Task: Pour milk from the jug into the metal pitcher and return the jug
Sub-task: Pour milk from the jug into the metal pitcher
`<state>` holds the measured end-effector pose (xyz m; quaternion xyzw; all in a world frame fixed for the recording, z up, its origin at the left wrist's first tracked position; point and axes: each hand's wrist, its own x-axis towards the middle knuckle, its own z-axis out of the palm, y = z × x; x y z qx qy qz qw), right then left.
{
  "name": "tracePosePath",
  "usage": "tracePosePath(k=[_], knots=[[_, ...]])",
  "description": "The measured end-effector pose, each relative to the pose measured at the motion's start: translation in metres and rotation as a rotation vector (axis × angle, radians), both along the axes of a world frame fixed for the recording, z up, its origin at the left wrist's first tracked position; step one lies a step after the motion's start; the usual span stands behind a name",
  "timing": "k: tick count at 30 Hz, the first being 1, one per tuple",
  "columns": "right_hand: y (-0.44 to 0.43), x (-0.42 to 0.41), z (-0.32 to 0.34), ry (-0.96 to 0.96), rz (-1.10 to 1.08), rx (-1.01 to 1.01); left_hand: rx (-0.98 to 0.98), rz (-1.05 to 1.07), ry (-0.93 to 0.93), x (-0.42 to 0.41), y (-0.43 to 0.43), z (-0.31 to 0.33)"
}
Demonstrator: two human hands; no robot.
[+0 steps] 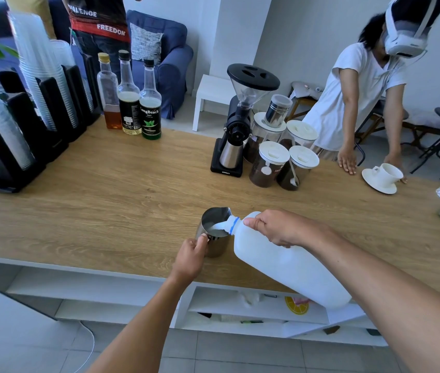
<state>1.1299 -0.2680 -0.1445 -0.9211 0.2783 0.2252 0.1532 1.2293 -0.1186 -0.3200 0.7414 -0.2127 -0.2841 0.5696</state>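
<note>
A white plastic milk jug [286,262] with a blue neck ring is tilted to the left, its mouth over the metal pitcher [215,230]. Milk runs from the spout into the pitcher, where a white pool shows at the bottom. My right hand [278,227] grips the jug's handle near the top. My left hand [192,254] holds the pitcher's handle at its near side. The pitcher stands upright on the wooden counter [106,200], close to the front edge.
Behind the pitcher stand a black coffee grinder [236,130] and several white-lidded jars [280,157]. Three syrup bottles [130,98] and black cup dispensers [25,109] line the left. A person in white leans on the counter by a white cup and saucer [383,179] at right.
</note>
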Motion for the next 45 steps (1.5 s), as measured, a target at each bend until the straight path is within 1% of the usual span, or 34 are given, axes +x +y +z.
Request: tracePosePath(k=[10, 31, 45], knots=[[-0.0007, -0.0008, 0.0002, 0.022, -0.022, 0.023, 0.001, 0.009, 0.013, -0.0010, -0.0003, 0.0013], [-0.0039, 0.0027, -0.0032, 0.063, -0.010, -0.022, -0.022, 0.013, 0.005, -0.0011, -0.0003, -0.0009], [-0.0026, 0.0038, -0.0015, 0.032, -0.029, 0.001, -0.025, 0.022, 0.015, -0.0014, -0.0015, -0.0032]])
